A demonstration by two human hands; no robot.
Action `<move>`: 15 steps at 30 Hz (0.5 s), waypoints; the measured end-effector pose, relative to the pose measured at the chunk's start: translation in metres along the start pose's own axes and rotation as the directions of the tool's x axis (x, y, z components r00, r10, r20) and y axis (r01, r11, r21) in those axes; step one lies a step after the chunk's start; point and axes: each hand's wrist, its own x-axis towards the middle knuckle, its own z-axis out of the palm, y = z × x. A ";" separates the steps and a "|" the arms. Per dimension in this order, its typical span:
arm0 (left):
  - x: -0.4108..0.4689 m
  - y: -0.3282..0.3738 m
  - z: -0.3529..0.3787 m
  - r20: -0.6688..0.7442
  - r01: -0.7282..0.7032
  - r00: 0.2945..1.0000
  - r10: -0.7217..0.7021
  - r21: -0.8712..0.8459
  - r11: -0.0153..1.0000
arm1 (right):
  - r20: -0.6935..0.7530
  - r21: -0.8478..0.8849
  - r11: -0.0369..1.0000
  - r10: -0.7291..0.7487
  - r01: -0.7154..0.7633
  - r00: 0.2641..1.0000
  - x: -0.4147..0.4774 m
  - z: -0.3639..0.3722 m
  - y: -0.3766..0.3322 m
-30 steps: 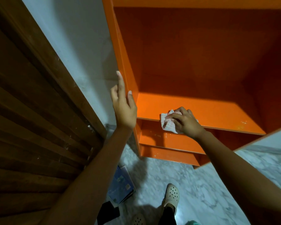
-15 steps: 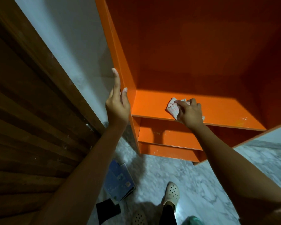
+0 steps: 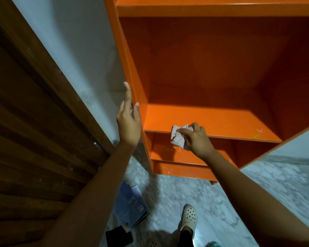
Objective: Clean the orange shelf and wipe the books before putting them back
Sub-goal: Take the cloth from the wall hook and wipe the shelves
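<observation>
I see my left hand (image 3: 129, 122) flat and open, fingers straight and together, lying along the outer face of the orange shelf (image 3: 212, 120) at its left side panel, with the thumb hooked onto the panel's front edge. It grasps nothing; it only braces against the wood.

My right hand (image 3: 196, 138) is clenched around a crumpled cloth (image 3: 177, 138), white with a faint reddish check. The cloth sits at the front lip of the middle board, part of it on top of the board and part hanging over the edge, so the hand is pressing it against that edge.

The shelf unit stands against a pale wall (image 3: 75, 50). I count three orange boards in view: one at the top of the frame, the middle one under my right hand, and a lower one beneath it. The large compartment above the middle board holds nothing I can see. The lower board carries pale specks near its front, and a few light marks show on the middle board toward its right end.

The books (image 3: 130, 207) lie on the marble floor (image 3: 257, 193) just left of my feet, well below the shelf, a blue-covered stack; I cannot count them. Beside them is one dark flat object (image 3: 119, 237). One pale perforated clog (image 3: 189, 217) is plainly visible, and the toe of a second shows at the bottom edge. A dark slatted wooden door (image 3: 25, 139) fills the left side.
</observation>
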 end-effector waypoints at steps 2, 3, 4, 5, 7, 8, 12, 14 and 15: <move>-0.002 0.002 0.001 -0.062 0.013 0.998 -0.012 0.015 1.000 | 0.034 0.012 1.000 -0.008 0.008 0.999 -0.009 -0.004 0.000; -0.005 0.004 0.002 -0.103 0.023 0.994 -0.022 0.015 1.000 | 0.052 0.019 1.000 -0.005 0.004 0.999 -0.015 -0.005 0.003; -0.008 0.007 0.006 -0.141 0.029 0.990 -0.027 0.006 1.000 | 0.065 0.041 0.999 0.009 -0.011 0.998 -0.021 -0.006 0.007; -0.013 0.010 0.011 -0.170 0.024 0.985 -0.024 -0.003 1.000 | 0.063 0.079 0.996 0.026 -0.031 0.998 -0.028 -0.007 0.011; -0.024 0.017 0.025 -0.164 0.025 0.986 -0.028 -0.020 0.999 | 0.044 0.185 0.977 0.102 -0.108 0.994 -0.041 -0.013 0.022; -0.029 0.020 0.034 -0.125 0.044 0.991 -0.048 -0.034 0.998 | 0.023 0.232 0.961 0.147 -0.148 0.989 -0.046 -0.018 0.028; -0.043 0.026 0.079 0.148 0.070 0.987 -0.064 -0.041 0.997 | -0.181 0.340 0.909 0.315 -0.241 0.932 -0.051 -0.053 0.058; -0.045 0.024 0.102 0.282 0.054 0.959 -0.043 -0.029 0.998 | -0.287 0.350 0.892 0.393 -0.286 0.873 -0.051 -0.073 0.082; -0.046 0.021 0.113 0.334 0.038 0.942 -0.031 -0.014 0.999 | -0.328 0.354 0.878 0.438 -0.321 0.837 -0.051 -0.082 0.095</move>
